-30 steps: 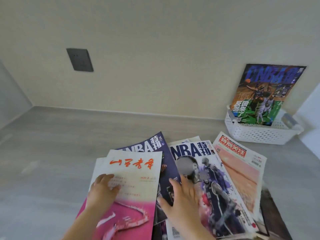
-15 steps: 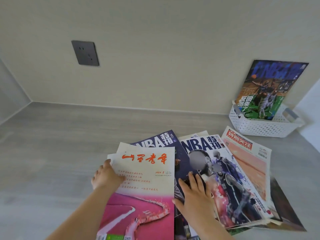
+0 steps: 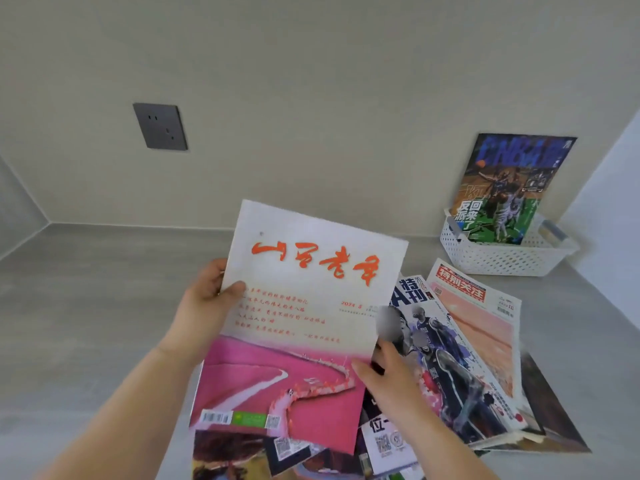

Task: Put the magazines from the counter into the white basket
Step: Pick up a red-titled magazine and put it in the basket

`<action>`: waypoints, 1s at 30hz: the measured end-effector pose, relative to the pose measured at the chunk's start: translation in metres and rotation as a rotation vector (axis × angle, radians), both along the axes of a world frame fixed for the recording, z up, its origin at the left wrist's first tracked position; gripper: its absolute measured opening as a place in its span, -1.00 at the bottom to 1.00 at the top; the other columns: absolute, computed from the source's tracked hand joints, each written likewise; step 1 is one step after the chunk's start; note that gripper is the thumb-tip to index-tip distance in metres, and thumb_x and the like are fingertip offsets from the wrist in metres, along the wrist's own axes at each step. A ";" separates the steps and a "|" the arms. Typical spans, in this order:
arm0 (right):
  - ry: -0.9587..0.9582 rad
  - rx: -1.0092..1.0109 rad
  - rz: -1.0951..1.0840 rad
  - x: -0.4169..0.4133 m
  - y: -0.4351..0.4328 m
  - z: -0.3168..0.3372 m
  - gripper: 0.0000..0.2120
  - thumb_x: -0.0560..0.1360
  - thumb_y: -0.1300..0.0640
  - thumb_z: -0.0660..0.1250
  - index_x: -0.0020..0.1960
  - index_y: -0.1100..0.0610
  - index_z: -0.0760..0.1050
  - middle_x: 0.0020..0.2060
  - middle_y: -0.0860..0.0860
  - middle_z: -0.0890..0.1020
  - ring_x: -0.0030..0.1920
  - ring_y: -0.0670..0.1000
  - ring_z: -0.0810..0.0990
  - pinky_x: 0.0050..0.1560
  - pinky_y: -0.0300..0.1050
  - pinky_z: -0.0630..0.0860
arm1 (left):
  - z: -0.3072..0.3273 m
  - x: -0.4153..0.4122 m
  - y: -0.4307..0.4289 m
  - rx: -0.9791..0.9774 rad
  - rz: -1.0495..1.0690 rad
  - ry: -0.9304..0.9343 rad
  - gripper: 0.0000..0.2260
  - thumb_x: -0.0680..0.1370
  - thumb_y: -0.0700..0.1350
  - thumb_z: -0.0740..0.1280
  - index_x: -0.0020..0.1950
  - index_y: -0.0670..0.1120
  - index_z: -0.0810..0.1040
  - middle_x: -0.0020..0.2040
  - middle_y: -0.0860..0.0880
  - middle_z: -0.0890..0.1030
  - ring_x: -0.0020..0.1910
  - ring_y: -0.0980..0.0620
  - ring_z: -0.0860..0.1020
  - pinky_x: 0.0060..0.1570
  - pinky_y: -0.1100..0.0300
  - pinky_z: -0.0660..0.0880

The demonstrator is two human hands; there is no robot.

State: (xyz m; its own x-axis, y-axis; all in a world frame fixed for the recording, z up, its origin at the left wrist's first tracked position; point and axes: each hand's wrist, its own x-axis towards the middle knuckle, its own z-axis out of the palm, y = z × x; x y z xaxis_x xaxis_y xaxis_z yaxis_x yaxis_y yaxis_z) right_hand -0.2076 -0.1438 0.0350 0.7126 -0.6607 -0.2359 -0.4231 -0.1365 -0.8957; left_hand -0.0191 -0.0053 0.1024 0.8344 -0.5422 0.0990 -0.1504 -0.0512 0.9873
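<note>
A white-and-pink magazine [image 3: 304,327] with red lettering is lifted off the pile, tilted up toward me. My left hand [image 3: 204,306] grips its left edge, thumb on the cover. My right hand [image 3: 391,379] holds its right edge lower down. Under it several magazines lie fanned on the grey counter, among them a basketball magazine [image 3: 446,362] and a peach-coloured one [image 3: 485,327]. The white basket [image 3: 498,258] stands at the back right by the wall, with one basketball magazine [image 3: 512,188] upright inside it.
A dark wall socket [image 3: 160,126] sits on the beige wall at the left. The grey counter [image 3: 86,306] runs from the left corner to a white side panel [image 3: 609,188] right of the basket.
Both hands have taken hold of the white-and-pink magazine and raised it off the pile, tilting its top up. Before, it lay flat with my hands resting on the magazines.
</note>
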 end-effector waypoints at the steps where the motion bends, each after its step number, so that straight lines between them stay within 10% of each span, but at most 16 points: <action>1: -0.015 0.034 -0.009 -0.001 -0.005 0.005 -0.87 0.49 0.15 0.25 -0.01 -0.05 0.42 -0.02 -0.11 0.60 0.01 -0.12 0.55 0.04 -0.25 0.48 | 0.007 -0.002 -0.004 -0.052 -0.004 0.024 -0.68 0.50 -0.37 0.16 -0.14 0.08 0.46 -0.19 0.08 0.58 -0.36 0.30 0.59 -0.40 0.41 0.51; 5: -0.063 0.048 -0.068 -0.012 -0.036 0.030 -0.83 0.48 0.22 0.24 0.06 0.21 0.47 -0.03 0.18 0.63 -0.02 0.11 0.61 0.08 0.11 0.54 | 0.025 -0.012 -0.033 -0.127 -0.021 0.052 -0.68 0.51 -0.37 0.16 -0.13 0.08 0.46 -0.33 0.17 0.66 -0.38 0.32 0.59 -0.35 0.31 0.55; 9: -0.120 -0.032 -0.082 -0.039 -0.079 0.054 -0.87 0.45 0.21 0.31 -0.15 0.01 0.57 -0.38 -0.12 0.66 -0.44 -0.27 0.57 -0.46 -0.42 0.44 | 0.042 -0.027 -0.079 -0.126 -0.063 0.018 -0.67 0.49 -0.34 0.20 -0.15 0.12 0.49 -0.40 0.28 0.65 -0.39 0.32 0.60 -0.37 0.30 0.55; 12: -0.161 -0.090 -0.190 -0.059 -0.127 0.073 -0.80 0.43 0.26 0.33 -0.28 0.00 0.56 -0.51 -0.15 0.61 -0.52 -0.23 0.53 -0.55 -0.43 0.38 | 0.061 -0.043 -0.125 -0.095 -0.059 -0.069 -0.70 0.48 -0.30 0.27 -0.21 0.12 0.56 -0.43 0.28 0.64 -0.38 0.31 0.60 -0.35 0.35 0.55; 17: -0.186 -0.317 -0.312 -0.085 -0.216 0.110 -0.88 0.44 0.28 0.31 -0.07 0.24 0.59 -0.36 -0.02 0.60 -0.40 -0.06 0.49 -0.27 -0.20 0.50 | 0.091 -0.066 -0.208 0.028 -0.047 -0.248 -0.86 0.45 -0.23 0.33 -0.07 -0.04 0.63 -0.32 0.12 0.58 -0.29 0.00 0.53 -0.11 0.08 0.54; 20: -0.210 -0.406 -0.336 -0.099 -0.273 0.128 -0.86 0.44 0.28 0.30 -0.04 0.27 0.59 -0.22 0.11 0.62 -0.26 -0.01 0.54 -0.04 -0.01 0.50 | 0.106 -0.078 -0.264 0.025 -0.053 -0.305 -0.85 0.45 -0.24 0.33 -0.03 -0.14 0.63 -0.36 0.11 0.55 -0.42 0.15 0.54 -0.27 0.29 0.54; 25: -0.282 -0.461 -0.456 -0.114 -0.358 0.136 -0.90 0.44 0.28 0.29 -0.15 0.23 0.59 -0.24 0.15 0.61 -0.32 0.04 0.51 -0.36 -0.21 0.38 | 0.119 -0.095 -0.350 -0.042 -0.135 -0.257 -0.82 0.45 -0.28 0.32 0.02 -0.14 0.60 -0.33 0.07 0.56 -0.54 0.34 0.50 -0.49 0.52 0.40; 30: -0.245 -0.489 -0.503 -0.115 -0.422 0.130 -0.87 0.44 0.27 0.28 -0.09 0.29 0.58 -0.16 0.21 0.63 -0.25 0.07 0.50 -0.22 -0.15 0.37 | 0.112 -0.101 -0.418 -0.041 -0.148 -0.197 -0.77 0.45 -0.28 0.32 0.10 -0.22 0.56 -0.16 0.00 0.57 -0.33 0.17 0.48 -0.46 0.50 0.43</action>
